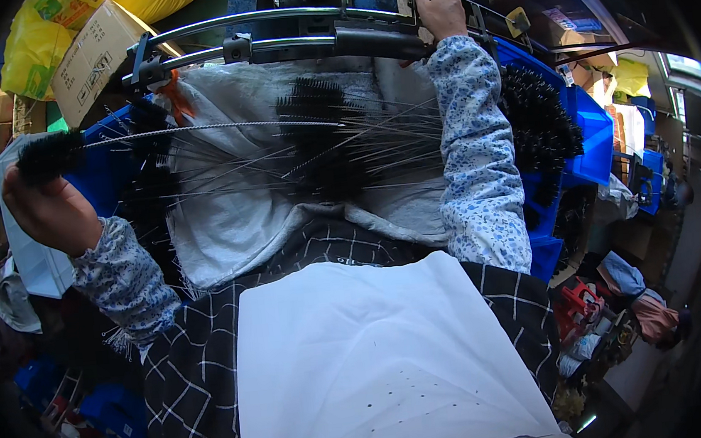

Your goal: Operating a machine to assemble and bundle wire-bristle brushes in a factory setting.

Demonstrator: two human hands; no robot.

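On the left, my left hand [54, 211] is closed round the black bristle head of a twisted-wire brush [51, 156]. The brush's long wire stem stretches right, over my lap. At the top, my right hand [441, 11] is at the right end of a machine [294, 47] with shiny metal rods and a black cylinder. Its fingers are bent, one with a white covering at the tip; what they grip is hidden. Between my arms, several black wire brushes [318, 138] lie on a pale cloth [226, 221], their thin stems pointing both ways.
More black brushes [538, 119] fill a blue bin [589, 135] on the right. Others [148, 187] hang at the left near another blue bin [111, 152]. A cardboard box [95, 66] and yellow bags [32, 55] stand at the upper left, close to the machine.
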